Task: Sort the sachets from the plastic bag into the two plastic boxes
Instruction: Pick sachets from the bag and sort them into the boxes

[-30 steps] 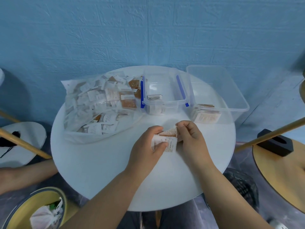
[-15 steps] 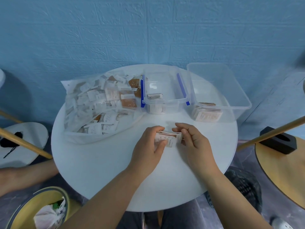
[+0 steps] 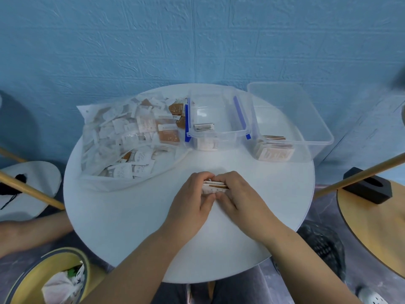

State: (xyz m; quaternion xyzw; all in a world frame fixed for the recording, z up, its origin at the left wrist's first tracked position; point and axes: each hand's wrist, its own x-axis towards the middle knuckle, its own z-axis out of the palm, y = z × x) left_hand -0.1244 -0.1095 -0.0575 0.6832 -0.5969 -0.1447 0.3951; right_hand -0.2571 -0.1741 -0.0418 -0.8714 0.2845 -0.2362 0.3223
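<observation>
Both hands meet low over the round white table [image 3: 135,216], with a small stack of white and brown paper sachets [image 3: 215,185] between them. The left hand [image 3: 192,198] curls its fingers over the stack's left end, thumb tucked at the near edge. The right hand [image 3: 238,196] does the same from the right, so the stack is pinched from both sides. I take it they are squaring it up, or checking which kinds are in it, before anything goes into a box. Just beyond the fingertips stands the clear plastic box with blue clips [image 3: 221,134], holding a few pale sachets against its near wall. Further right of the right hand's fingers is the larger clear plastic box [image 3: 306,119], with brown-faced sachets leaning in its near corner, which suggests one kind per box. Left of the left hand's fingers and beyond them lies the crumpled clear plastic bag [image 3: 122,139]. Its mouth is turned towards the hands for easy reach and it is mostly full, so the sorting looks early. I cannot count the stack, since the fingers cover most of it. Nor can I tell whether it rests on the table or is just lifted. The sachets' print is too blurred to read.
</observation>
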